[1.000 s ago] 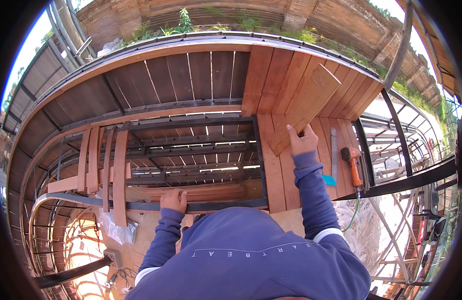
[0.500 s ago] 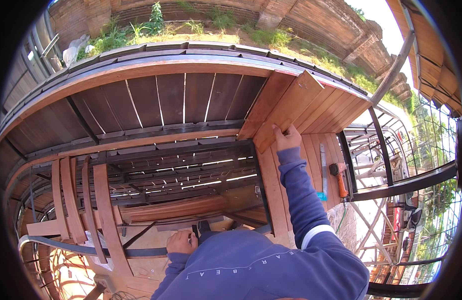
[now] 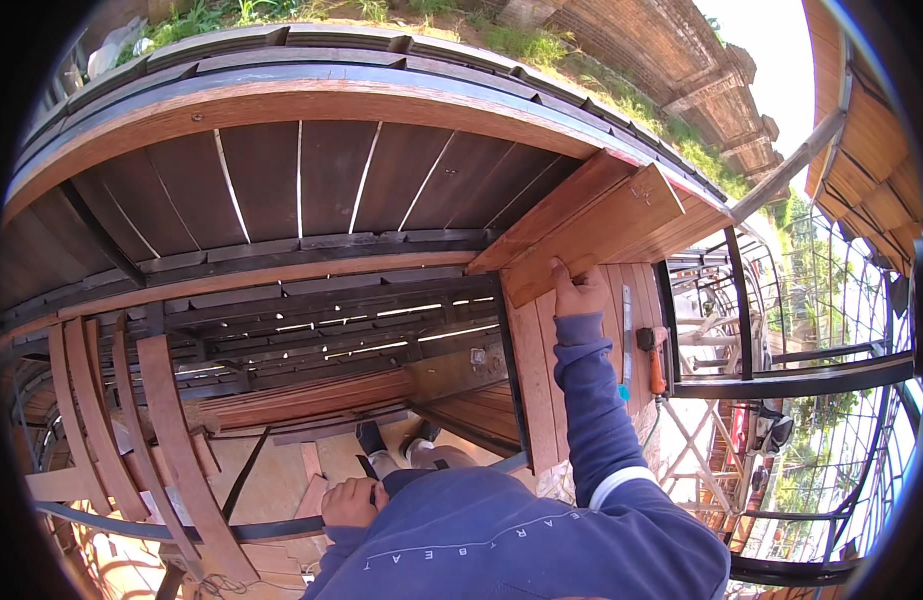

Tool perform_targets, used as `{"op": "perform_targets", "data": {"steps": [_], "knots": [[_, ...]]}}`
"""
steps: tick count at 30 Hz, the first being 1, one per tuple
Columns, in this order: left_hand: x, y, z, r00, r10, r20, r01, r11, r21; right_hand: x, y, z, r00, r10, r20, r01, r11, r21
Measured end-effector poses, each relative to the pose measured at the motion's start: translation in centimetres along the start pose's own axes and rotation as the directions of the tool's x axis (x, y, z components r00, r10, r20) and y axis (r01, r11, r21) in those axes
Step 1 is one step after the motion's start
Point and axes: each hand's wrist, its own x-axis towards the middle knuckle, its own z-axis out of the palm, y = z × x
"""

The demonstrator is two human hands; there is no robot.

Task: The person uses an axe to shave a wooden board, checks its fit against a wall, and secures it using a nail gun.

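My right hand [image 3: 580,292] pinches the lower edge of a flat reddish-brown wooden board [image 3: 604,235], thumb and fingers closed on it. That board lies slanted over a second wooden plank [image 3: 557,205] and the slatted panel at the corner of the frame. My left hand [image 3: 350,502] is curled closed low in front of my body, beside the dark curved metal rail [image 3: 272,530]. A small dark thing shows at its fingers; what it is, I cannot make out.
An orange-and-black power tool [image 3: 656,362] with a hose and a metal ruler [image 3: 627,335] with a teal end lie on the wooden slats right of my right arm. Several wooden strips [image 3: 162,400] lean across the rail at left. Black metal posts [image 3: 737,300] stand at right.
The view has shifted, and my feet now show below the frame. The board has tilted to a flatter slant, its far end lower and further right. My right hand still grips it.
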Motion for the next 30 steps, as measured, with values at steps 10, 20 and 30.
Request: {"op": "perform_targets", "data": {"steps": [10, 20, 30], "knots": [[0.4, 0.0, -0.6, 0.997, -0.039, 0.069, 0.044, 0.997, -0.063, -0.3, -0.6, 0.6, 1.0, 0.004, -0.022, -0.006, 0.997, -0.079], [0.3, -0.5, -0.4, 0.992, -0.042, 0.115, 0.049, 0.997, -0.056, -0.3, -0.5, 2.1, 0.999, 0.009, -0.035, -0.007, 0.999, 0.044], [0.2, -0.8, -0.2, 0.991, -0.014, 0.132, 0.018, 0.999, -0.036, -0.6, 0.9, 2.0, 0.995, 0.102, 0.0, -0.102, 0.994, 0.026]]}}
